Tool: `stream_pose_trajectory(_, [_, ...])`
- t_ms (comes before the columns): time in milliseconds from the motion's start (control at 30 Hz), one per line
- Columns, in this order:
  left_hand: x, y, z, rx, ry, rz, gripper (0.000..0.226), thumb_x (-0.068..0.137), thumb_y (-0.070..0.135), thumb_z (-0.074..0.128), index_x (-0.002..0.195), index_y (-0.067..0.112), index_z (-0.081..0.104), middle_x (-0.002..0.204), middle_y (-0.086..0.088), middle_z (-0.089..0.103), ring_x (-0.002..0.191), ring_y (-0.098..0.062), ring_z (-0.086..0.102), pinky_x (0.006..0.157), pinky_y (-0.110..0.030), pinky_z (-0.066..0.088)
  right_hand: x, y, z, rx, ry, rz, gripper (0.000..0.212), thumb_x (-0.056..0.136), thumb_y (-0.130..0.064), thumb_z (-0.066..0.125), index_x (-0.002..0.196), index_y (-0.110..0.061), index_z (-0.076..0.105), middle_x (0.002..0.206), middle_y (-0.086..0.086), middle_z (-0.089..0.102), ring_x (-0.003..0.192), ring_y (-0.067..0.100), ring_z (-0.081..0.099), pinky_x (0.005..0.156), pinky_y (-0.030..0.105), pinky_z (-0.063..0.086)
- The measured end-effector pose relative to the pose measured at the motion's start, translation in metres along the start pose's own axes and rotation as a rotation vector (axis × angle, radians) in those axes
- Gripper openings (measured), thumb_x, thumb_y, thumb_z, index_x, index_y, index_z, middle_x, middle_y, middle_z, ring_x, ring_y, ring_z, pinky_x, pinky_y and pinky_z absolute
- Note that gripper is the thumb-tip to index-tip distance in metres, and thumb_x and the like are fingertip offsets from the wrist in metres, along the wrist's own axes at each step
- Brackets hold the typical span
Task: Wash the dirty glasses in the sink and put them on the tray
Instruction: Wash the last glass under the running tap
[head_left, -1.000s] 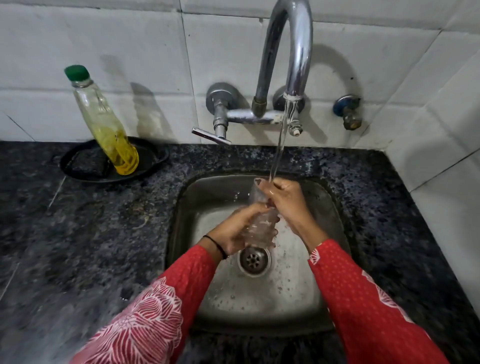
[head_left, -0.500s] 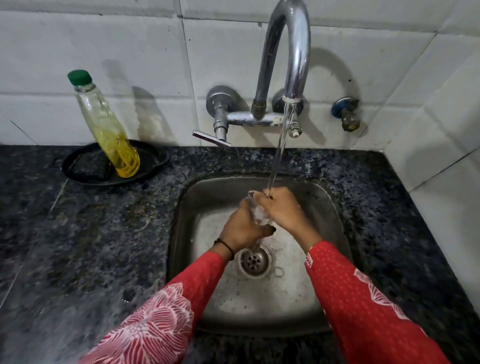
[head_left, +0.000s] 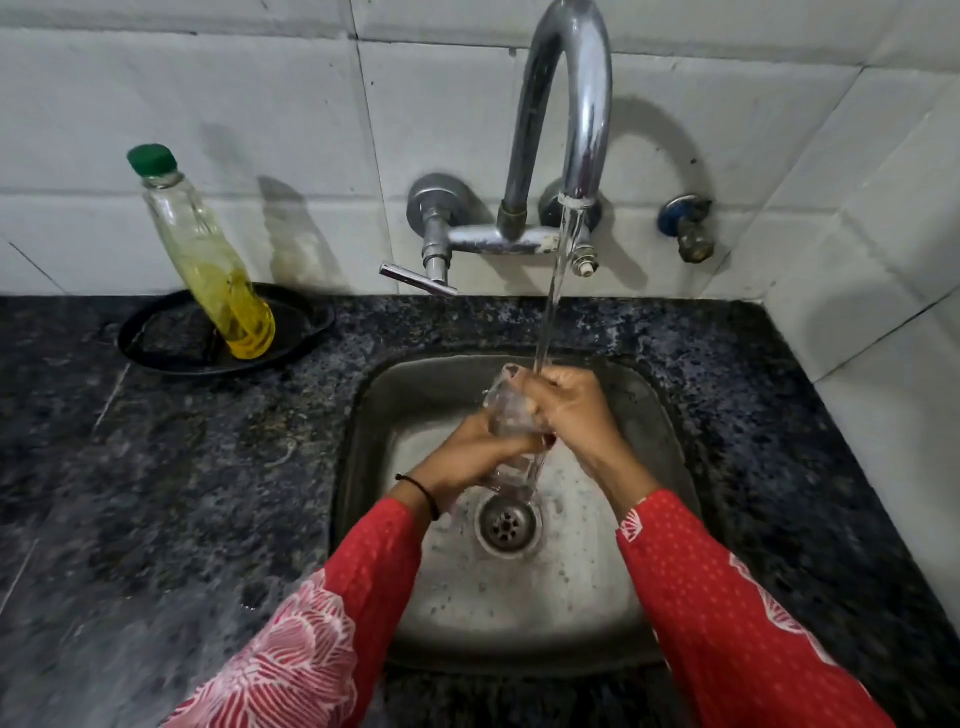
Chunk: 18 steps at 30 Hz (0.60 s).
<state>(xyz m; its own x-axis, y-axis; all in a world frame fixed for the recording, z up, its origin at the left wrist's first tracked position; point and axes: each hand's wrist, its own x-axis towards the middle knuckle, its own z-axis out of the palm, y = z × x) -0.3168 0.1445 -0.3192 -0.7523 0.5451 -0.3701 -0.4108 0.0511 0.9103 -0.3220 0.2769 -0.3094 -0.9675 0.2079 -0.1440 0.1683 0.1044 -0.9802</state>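
Observation:
A clear drinking glass (head_left: 506, 410) is held upright over the steel sink (head_left: 374, 415), right under the running stream from the tap (head_left: 566, 104). My left hand (head_left: 467, 457) wraps around the lower part of the glass. My right hand (head_left: 566, 405) grips its upper part at the rim, with the water landing on the fingers. Much of the glass is hidden by both hands. The drain (head_left: 506, 525) lies just below the glass.
A bottle of yellow liquid with a green cap (head_left: 208, 260) leans in a black round tray (head_left: 156, 343) at the back left on the dark granite counter (head_left: 182, 467). White tiled walls stand behind and to the right. A tap lever (head_left: 415, 278) sticks out leftward.
Both hands have shifted along the glass under the stream: the left closed up toward the right, then slid back down near the base. More of the glass shows now.

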Motion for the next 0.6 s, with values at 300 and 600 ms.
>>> stream_pose_trajectory(300, [0.01, -0.008, -0.001, 0.412, 0.121, 0.059, 0.055, 0.074, 0.03, 0.077, 0.122, 0.017, 0.053, 0.113, -0.003, 0.066, 0.097, -0.016, 0.066, 0.085, -0.037, 0.056, 0.003, 0.0, -0.002, -0.243, -0.013, 0.019, 0.034, 0.088, -0.021, 0.062, 0.056, -0.011, 0.059, 0.048, 0.0, 0.055, 0.044, 0.009, 0.05, 0.052, 0.026, 0.043])
stream_pose_trajectory(600, [0.006, -0.005, 0.002, 0.366, 0.155, 0.0, 0.044, 0.076, 0.03, 0.072, 0.115, 0.019, 0.055, 0.103, -0.013, 0.069, 0.082, -0.026, 0.07, 0.068, -0.045, 0.059, 0.0, -0.001, -0.003, -0.147, 0.019, 0.038, 0.035, 0.086, -0.021, 0.066, 0.054, -0.01, 0.056, 0.048, 0.004, 0.052, 0.038, 0.004, 0.045, 0.048, 0.023, 0.038])
